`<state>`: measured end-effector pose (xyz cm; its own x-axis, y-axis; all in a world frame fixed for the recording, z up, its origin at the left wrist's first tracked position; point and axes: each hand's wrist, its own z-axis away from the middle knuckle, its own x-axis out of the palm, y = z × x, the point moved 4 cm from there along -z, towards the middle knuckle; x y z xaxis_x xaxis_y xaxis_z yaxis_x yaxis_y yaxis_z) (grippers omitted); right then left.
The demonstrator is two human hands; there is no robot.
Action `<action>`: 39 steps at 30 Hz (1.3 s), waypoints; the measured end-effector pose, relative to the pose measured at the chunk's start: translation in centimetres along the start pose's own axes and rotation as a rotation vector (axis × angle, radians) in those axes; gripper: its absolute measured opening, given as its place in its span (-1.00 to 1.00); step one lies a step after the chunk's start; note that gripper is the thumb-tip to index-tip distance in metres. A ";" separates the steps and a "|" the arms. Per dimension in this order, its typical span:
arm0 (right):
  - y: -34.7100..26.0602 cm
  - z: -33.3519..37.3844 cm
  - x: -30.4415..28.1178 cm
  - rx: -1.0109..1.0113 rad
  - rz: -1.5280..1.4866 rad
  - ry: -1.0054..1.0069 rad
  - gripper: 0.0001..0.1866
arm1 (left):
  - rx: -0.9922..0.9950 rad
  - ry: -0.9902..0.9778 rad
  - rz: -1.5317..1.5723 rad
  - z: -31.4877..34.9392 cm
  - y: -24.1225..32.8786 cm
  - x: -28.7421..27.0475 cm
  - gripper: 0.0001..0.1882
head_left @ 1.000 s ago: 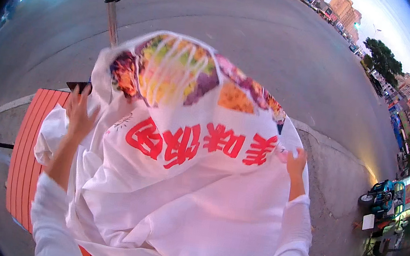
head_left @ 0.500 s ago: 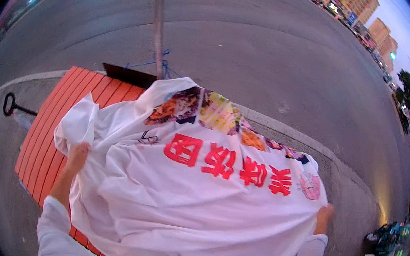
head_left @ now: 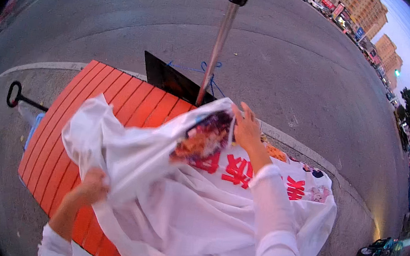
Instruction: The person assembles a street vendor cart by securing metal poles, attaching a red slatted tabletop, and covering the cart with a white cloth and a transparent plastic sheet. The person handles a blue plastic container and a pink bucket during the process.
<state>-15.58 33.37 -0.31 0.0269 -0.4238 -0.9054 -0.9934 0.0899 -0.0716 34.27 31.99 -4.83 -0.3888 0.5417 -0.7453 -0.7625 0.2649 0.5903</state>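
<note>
White printed cloth [head_left: 189, 213], one, mid-frame over orange slatted table [head_left: 116, 102]; left hand [head_left: 89, 188] fisted gripping edge, right hand [head_left: 247, 129] pinching top fold.

Left of the pole [head_left: 219, 43], bare orange table [head_left: 101, 97] lies open; a black board [head_left: 170, 78] stands at its foot; white cloth [head_left: 189, 213] covers everything nearer.

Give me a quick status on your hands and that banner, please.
Left hand gripping banner edge. Right hand pinching its folded top. Banner half spread over orange table; metal pole stands close behind.
</note>
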 end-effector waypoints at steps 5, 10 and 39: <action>3.8 -2.8 4.8 0.033 0.268 -0.238 -0.76 | 0.299 -0.521 -0.176 -1.1 3.7 -4.1 -0.44; 6.6 5.9 -1.6 0.441 0.612 -0.490 -0.81 | 0.156 -0.045 -0.210 -9.7 2.3 -8.4 -0.27; -12.6 -12.2 16.1 0.296 0.455 -0.485 -0.75 | -0.019 0.641 -0.314 -27.0 -19.2 -23.0 -0.32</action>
<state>-4.00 14.40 -8.89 -0.2667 0.1544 -0.9513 -0.8479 0.4317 0.3077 43.87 -7.08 -7.42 -0.3718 -0.1348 -0.9185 -0.8952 0.3141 0.3162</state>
